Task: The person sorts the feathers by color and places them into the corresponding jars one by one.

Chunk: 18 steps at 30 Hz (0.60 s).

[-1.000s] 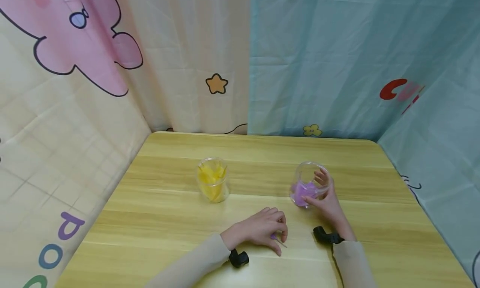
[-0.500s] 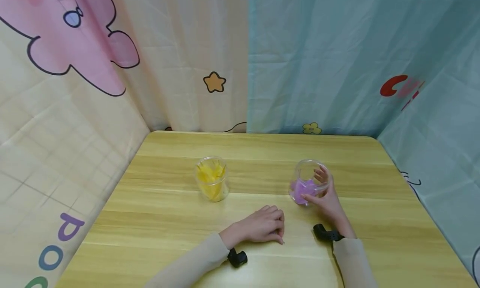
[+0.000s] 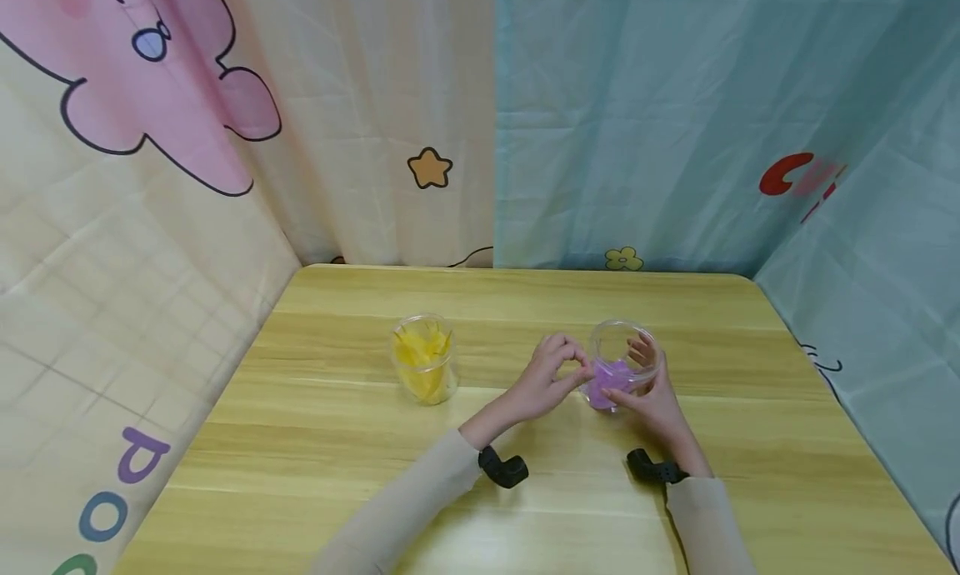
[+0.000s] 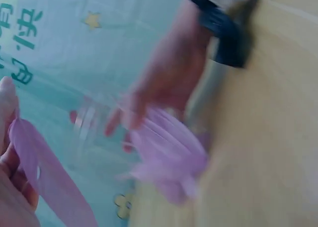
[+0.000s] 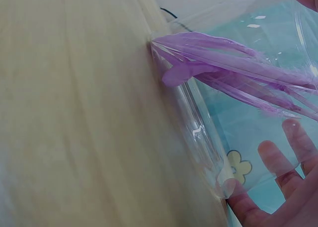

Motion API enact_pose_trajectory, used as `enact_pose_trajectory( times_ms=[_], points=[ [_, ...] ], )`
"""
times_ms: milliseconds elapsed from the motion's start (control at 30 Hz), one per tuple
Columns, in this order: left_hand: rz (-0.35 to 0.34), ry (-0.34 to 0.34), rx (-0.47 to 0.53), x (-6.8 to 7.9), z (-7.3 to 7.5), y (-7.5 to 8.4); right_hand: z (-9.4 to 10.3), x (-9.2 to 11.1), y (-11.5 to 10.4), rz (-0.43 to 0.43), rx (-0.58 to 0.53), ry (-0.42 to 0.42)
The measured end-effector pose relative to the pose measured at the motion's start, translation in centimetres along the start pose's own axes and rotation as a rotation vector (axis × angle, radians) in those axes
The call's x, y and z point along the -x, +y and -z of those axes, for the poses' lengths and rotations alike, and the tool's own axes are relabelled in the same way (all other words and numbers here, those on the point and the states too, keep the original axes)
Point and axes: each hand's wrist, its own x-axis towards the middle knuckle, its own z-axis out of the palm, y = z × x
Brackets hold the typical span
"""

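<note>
My right hand [image 3: 660, 402] holds a clear round cup [image 3: 613, 350] on the right side of the table, fingers and thumb around its wall. Several purple feathers [image 5: 228, 70] lean inside that cup, quills at the base. In the left wrist view, my left hand [image 4: 15, 177] pinches a single purple feather [image 4: 52, 175] by one end, and the feather hangs downward. The head view puts my left hand [image 3: 546, 379] just left of the cup, close to its wall; the pinched feather is hard to pick out there.
A second clear cup [image 3: 405, 383] with several yellow feathers [image 3: 423, 358] stands to the left on the wooden table [image 3: 315, 392]. Printed curtains [image 3: 375, 100] hang behind and along both sides of the table.
My left hand has curled its fingers on the purple feather near the table's front, then moved up and right to the purple feathers' cup. My right hand and both cups have stayed put.
</note>
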Motion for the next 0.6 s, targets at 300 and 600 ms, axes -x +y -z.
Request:
enact_pose_trajectory(
  times_ms=[300, 600],
  points=[
    [-0.011, 0.174, 0.217, -8.0, -0.8, 2.5, -0.3, -0.4, 1.5, 0.018, -0.057, -0.006],
    [0.169, 0.335, 0.086, -8.3, -3.0, 0.1, -1.3, -1.1, 2.9, 0.05, -0.024, -0.031]
  ],
)
